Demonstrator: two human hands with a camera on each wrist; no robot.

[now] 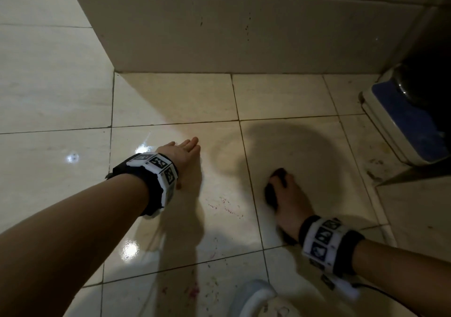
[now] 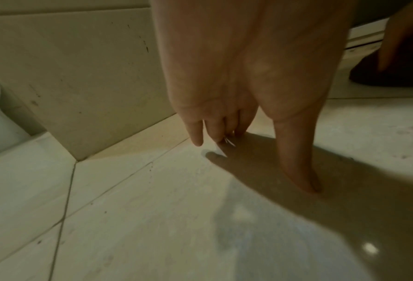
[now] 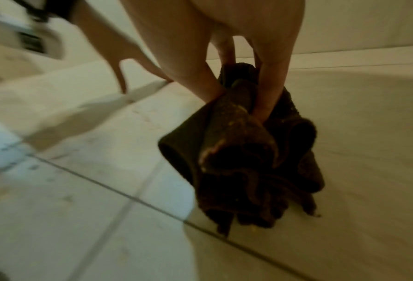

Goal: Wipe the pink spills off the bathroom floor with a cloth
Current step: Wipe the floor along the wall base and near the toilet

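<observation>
My right hand (image 1: 284, 194) grips a bunched dark brown cloth (image 1: 273, 189) and holds it down on the cream floor tile; in the right wrist view the fingers (image 3: 267, 106) dig into the folds of the cloth (image 3: 248, 161). My left hand (image 1: 185, 155) rests flat on the tile to the left, its straight fingers (image 2: 296, 163) touching the floor. Faint pink specks (image 1: 224, 205) lie on the tile between both hands. A pinker smear (image 1: 192, 291) sits nearer me.
A tiled wall corner (image 1: 219, 36) juts out behind the hands. A blue and white object (image 1: 402, 121) stands at the right by a dark shape. A white rounded object (image 1: 256, 299) is at the bottom edge. The floor is glossy, with wet marks.
</observation>
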